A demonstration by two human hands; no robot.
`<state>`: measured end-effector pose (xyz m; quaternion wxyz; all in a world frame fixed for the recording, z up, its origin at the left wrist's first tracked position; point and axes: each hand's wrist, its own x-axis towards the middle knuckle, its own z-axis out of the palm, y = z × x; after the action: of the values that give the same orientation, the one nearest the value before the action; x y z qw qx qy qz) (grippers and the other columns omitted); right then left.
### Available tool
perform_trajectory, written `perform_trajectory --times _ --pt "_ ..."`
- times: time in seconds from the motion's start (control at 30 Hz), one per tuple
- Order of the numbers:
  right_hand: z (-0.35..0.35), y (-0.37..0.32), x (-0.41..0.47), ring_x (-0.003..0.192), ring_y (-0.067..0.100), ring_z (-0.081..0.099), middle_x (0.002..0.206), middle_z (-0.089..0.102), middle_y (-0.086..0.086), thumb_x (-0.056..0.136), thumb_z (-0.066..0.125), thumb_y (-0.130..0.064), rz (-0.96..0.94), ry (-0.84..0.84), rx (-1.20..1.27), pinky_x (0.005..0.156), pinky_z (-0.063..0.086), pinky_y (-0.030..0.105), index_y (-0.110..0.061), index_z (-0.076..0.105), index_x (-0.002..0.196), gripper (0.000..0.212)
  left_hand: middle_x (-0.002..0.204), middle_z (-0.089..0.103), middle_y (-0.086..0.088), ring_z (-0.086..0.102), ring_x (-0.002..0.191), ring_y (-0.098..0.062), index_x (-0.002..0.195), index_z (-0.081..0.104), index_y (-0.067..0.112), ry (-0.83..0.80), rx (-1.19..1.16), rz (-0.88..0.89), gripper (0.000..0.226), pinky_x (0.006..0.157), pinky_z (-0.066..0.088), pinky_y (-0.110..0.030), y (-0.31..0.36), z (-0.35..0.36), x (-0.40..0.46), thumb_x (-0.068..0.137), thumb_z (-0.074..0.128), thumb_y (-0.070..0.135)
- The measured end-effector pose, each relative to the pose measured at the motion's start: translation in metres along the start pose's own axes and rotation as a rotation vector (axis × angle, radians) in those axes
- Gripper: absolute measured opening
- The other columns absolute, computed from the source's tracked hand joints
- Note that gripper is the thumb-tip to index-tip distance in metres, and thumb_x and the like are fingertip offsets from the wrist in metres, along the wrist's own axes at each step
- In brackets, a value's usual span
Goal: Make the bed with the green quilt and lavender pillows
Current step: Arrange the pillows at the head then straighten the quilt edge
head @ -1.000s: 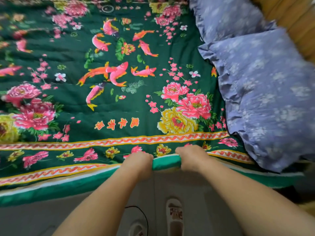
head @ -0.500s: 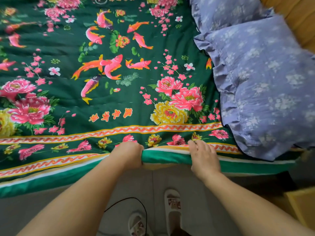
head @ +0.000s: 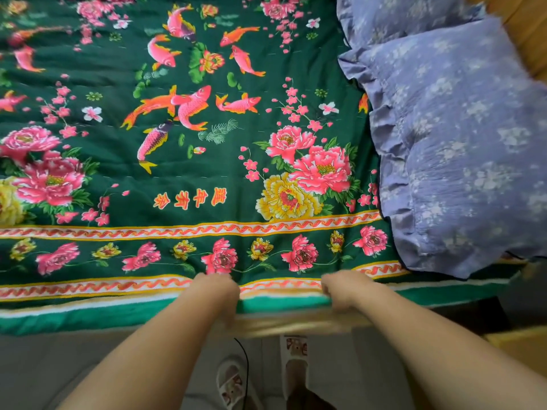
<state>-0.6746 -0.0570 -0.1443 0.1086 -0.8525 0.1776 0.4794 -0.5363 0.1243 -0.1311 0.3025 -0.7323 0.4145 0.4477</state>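
While both hands curl over its near hem, the green quilt (head: pixel 183 161) lies spread flat across the bed, stretching away from the knuckles to the far edge of the view. The left hand (head: pixel 217 294) grips the edge with fingers folded down over it, and the right hand (head: pixel 340 288) does the same a little way to its side, a short run of bright green binding showing between them; both are slightly blurred. The quilt's ground is dark green, printed with pink and yellow peonies, sprays of small pink blossom and a shoal of pink and orange fish beyond the hands. Two wavy orange-and-white bands edged in yellow run parallel to the hem, one just past the fingertips and one farther off, with a row of smaller pink and yellow flowers between them. Four orange Chinese characters (head: pixel 189 198) sit above the farther band, beyond the left hand; seen upside down from this side, they are not read here with certainty.

Off to the right of the right hand, two lavender pillows (head: pixel 461 149) with ruffled edges and a pale floral print lie on the quilt, the nearer one overlapping the farther. Wooden boards (head: pixel 524 28) show past them at the upper right corner.

Below the hands a pale wooden bed rail (head: pixel 296 324) shows under the binding. Nearer the person is a grey floor (head: pixel 59 365), white patterned slippers (head: pixel 233 383) on the feet, and a thin black cable (head: pixel 245 368) trailing between them.
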Motion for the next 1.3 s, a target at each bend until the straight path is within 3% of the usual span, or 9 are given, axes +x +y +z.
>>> perform_trajectory --times 0.1,0.23,0.37,0.63,0.93,1.1,1.3 --pt "0.014 -0.009 -0.003 0.113 0.027 0.058 0.127 0.059 0.011 0.089 0.056 -0.014 -0.047 -0.199 0.053 0.093 0.049 0.034 -0.01 0.055 0.128 0.04 0.137 0.043 -0.008 0.043 0.126 -0.029 0.139 0.041 0.024 -0.03 -0.091 -0.014 0.068 0.101 0.037 -0.046 0.001 0.013 -0.006 0.079 0.069 0.043" --pt "0.0 -0.022 -0.011 0.121 0.024 0.053 0.134 0.054 0.007 0.092 0.055 -0.018 -0.085 -0.116 0.163 0.099 0.046 0.034 -0.016 0.054 0.131 0.039 0.133 0.05 -0.007 0.05 0.12 -0.026 0.134 0.045 0.019 0.114 -0.256 -0.01 0.05 0.096 0.047 -0.039 -0.015 0.005 -0.019 0.088 0.06 0.031" --pt "-0.04 -0.042 -0.028 0.121 0.023 0.052 0.135 0.054 0.005 0.094 0.052 -0.014 -0.112 -0.025 0.208 0.1 0.045 0.032 -0.014 0.053 0.132 0.038 0.138 0.05 -0.005 0.049 0.124 -0.025 0.138 0.044 0.017 0.161 -0.358 -0.022 0.048 0.103 0.044 -0.039 -0.035 -0.005 -0.048 0.091 0.052 0.019" --pt "-0.126 -0.11 -0.079 0.108 0.022 0.059 0.127 0.058 0.005 0.094 0.05 -0.014 -0.146 0.153 0.147 0.092 0.052 0.034 -0.017 0.056 0.128 0.035 0.132 0.054 -0.01 0.053 0.119 -0.029 0.135 0.048 0.013 0.312 -0.412 -0.053 0.041 0.099 0.046 -0.038 -0.091 -0.017 -0.135 0.095 0.048 0.02" --pt "-0.196 -0.216 -0.125 0.122 0.023 0.052 0.135 0.055 0.004 0.095 0.048 -0.014 -0.27 0.314 0.04 0.1 0.043 0.029 -0.014 0.056 0.13 0.037 0.14 0.048 -0.007 0.05 0.123 -0.027 0.142 0.039 0.02 0.512 -0.48 -0.162 0.047 0.099 0.044 -0.036 -0.182 -0.012 -0.227 0.096 0.048 0.023" --pt "-0.222 -0.261 -0.112 0.116 0.022 0.056 0.129 0.059 0.002 0.093 0.048 -0.015 -0.34 0.316 0.024 0.088 0.044 0.024 -0.018 0.059 0.128 0.036 0.141 0.047 -0.007 0.05 0.124 -0.026 0.142 0.04 0.019 0.515 -0.566 -0.236 0.046 0.099 0.043 -0.034 -0.232 -0.003 -0.237 0.098 0.048 0.024" --pt "-0.254 -0.307 -0.05 0.115 0.021 0.057 0.128 0.06 0.002 0.093 0.048 -0.013 -0.395 0.198 -0.003 0.09 0.047 0.027 -0.016 0.061 0.124 0.034 0.138 0.049 -0.007 0.05 0.123 -0.025 0.138 0.045 0.019 0.438 -0.687 -0.244 0.041 0.1 0.043 -0.035 -0.276 0.005 -0.204 0.098 0.047 0.024"
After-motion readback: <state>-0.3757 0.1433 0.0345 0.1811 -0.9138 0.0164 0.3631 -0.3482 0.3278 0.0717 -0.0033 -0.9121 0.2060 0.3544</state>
